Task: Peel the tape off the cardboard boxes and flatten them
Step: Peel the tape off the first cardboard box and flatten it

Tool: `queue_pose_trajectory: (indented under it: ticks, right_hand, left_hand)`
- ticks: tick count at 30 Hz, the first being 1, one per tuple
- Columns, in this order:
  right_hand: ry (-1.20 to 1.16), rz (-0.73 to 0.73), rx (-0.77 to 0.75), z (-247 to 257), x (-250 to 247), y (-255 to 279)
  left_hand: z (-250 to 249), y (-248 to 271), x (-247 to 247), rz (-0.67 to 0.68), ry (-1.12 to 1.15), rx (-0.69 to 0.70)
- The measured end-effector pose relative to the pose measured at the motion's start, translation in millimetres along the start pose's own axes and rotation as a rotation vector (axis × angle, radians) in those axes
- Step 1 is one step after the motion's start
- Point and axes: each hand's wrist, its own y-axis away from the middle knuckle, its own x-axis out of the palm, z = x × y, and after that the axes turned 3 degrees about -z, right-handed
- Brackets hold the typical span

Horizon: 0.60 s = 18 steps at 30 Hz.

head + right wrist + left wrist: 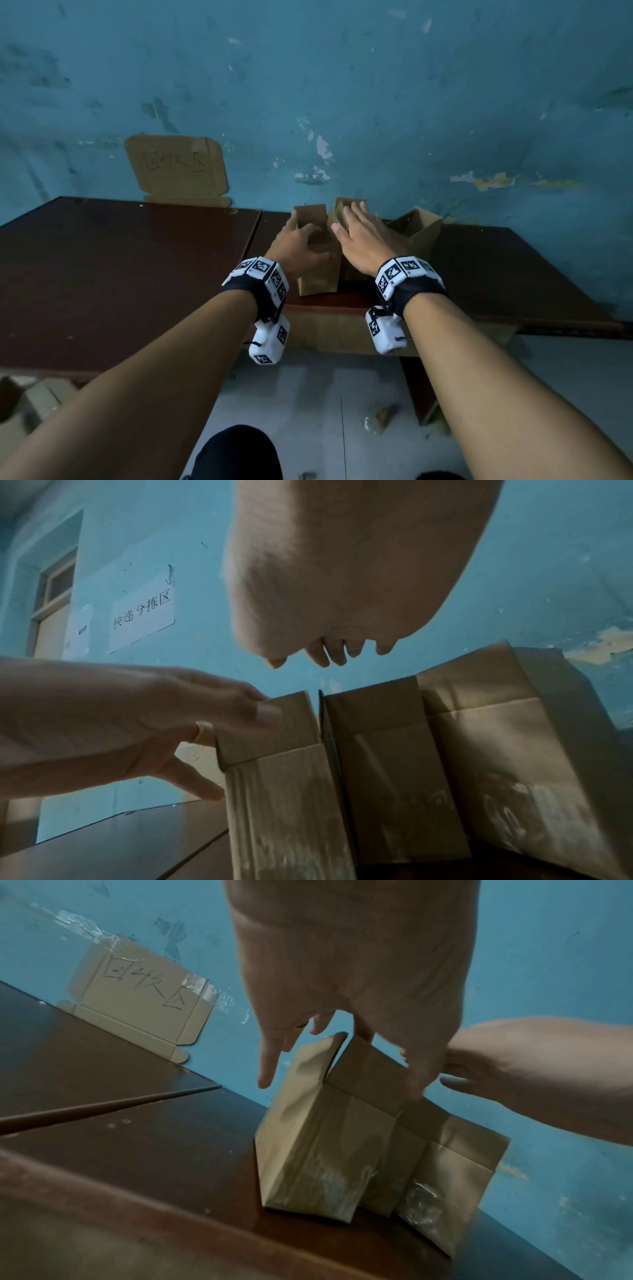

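Two bare arms are reaching over the dark brown wooden table point(120, 274). Left hand point(296, 245) is pinching a top flap of the small brown cardboard box point(317, 277), thumb at its side. Right hand point(363, 240) is hovering flat and wide, holding nothing. That box is standing at the table's far edge, near the chipped blue wall point(376, 85), with another open brown box point(419, 228) to its right. It looks light and bendy; shiny tape is low down. Flaps seem best to grab.
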Motion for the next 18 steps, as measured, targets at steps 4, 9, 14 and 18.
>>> queue_pose_trajectory:
  ticks: [4, 9, 14, 18]
  right_hand:
    - [0.011, 0.002, -0.011, 3.1, 1.7, 20.2]
    - [-0.006, -0.028, -0.018, 0.6, 2.5, 34.1]
    - [-0.011, -0.033, -0.022, 3.2, -2.5, 44.4]
    - [-0.057, -0.048, -0.016, 4.9, -4.6, 52.4]
  left_hand:
    - [-3.1, 16.9, 2.1, 0.022, -0.072, 0.005]
    - [-0.6, 22.3, -4.1, -0.037, -0.048, 0.009]
    - [-0.1, 21.8, -7.8, -0.138, -0.008, 0.034]
    - [-3.4, 20.1, -13.0, -0.208, 0.037, 0.032]
